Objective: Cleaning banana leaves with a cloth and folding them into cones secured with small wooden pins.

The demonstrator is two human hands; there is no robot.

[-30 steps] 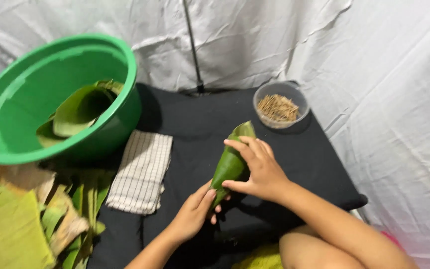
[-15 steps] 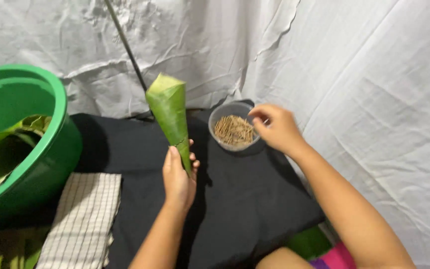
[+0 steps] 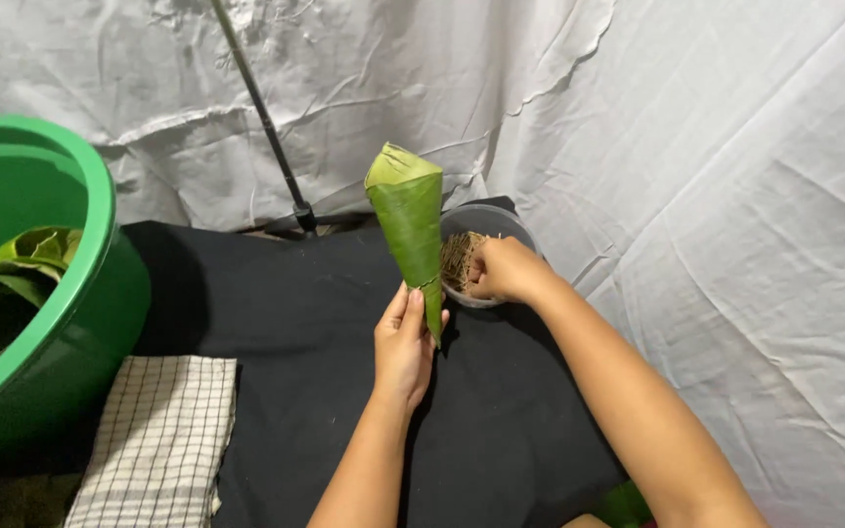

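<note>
The left hand [image 3: 403, 344] grips a leaf cone [image 3: 410, 227] by its narrow lower end, fingers wrapped around the point, thumb on the near side. The cone is a smooth, glossy green leaf rolled into a tight taper; it stands nearly upright, wide end up, with the top folded flat over the mouth. It is held above the black cloth [image 3: 276, 313], just in front of a small round bowl [image 3: 501, 227].

The right hand [image 3: 503, 269] is at the bowl, fingers curled down into it and pinched on thin straw-coloured sticks [image 3: 457, 259] that fill it as a dry, bristly heap. Whether any stick is actually gripped cannot be told. The bowl wall is pale and translucent.

The black cloth is matte and covers the work surface. At the left sits a large green plastic basin [image 3: 100, 244], smooth-walled with a rolled rim, holding loose leaf pieces [image 3: 12, 269]. A folded checked cloth [image 3: 158, 440], white with a fine dark grid, lies flat just beside its base. Crumpled white sheeting [image 3: 716, 196] forms the backdrop, with a thin dark pole [image 3: 261, 117] leaning across it.
</note>
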